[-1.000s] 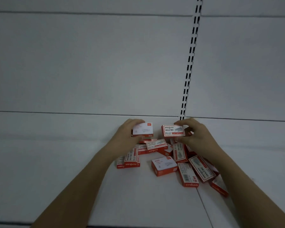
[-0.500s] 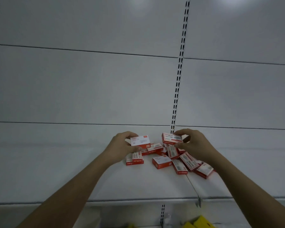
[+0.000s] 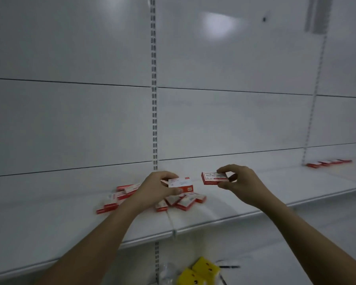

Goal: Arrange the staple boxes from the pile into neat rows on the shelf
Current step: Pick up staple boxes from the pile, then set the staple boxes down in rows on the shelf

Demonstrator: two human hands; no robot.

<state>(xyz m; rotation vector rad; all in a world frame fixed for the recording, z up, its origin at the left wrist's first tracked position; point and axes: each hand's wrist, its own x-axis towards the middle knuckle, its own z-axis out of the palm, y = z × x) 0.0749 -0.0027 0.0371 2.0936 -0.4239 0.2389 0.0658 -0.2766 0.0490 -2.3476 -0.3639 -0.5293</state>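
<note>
1. Fingers (image 3: 174, 189) of the left hand (image 3: 154, 189) curl round a staple box (image 3: 181, 183), thumb beneath, other digits over its top edge; forearm enters from the lower left of the frame.
2. Right hand (image 3: 239, 179) pinches a second box (image 3: 214, 178) between thumb below and fingertips above; forearm enters from the lower right.
3. Both held boxes sit centre frame, above the shelf (image 3: 193, 221), long axes roughly horizontal, broad faces toward the camera. Left box: white face, red band; print too blurred to read. Right box: red border, a dark line of writing, illegible.
4. Pile (image 3: 183, 200) of red-and-white boxes lies on the shelf below and behind the left hand, at mixed angles.
5. Far right, at the shelf's back edge: row of boxes (image 3: 329, 163), end to end.
6. Bottom centre, below the shelf: yellow objects (image 3: 199, 271).
</note>
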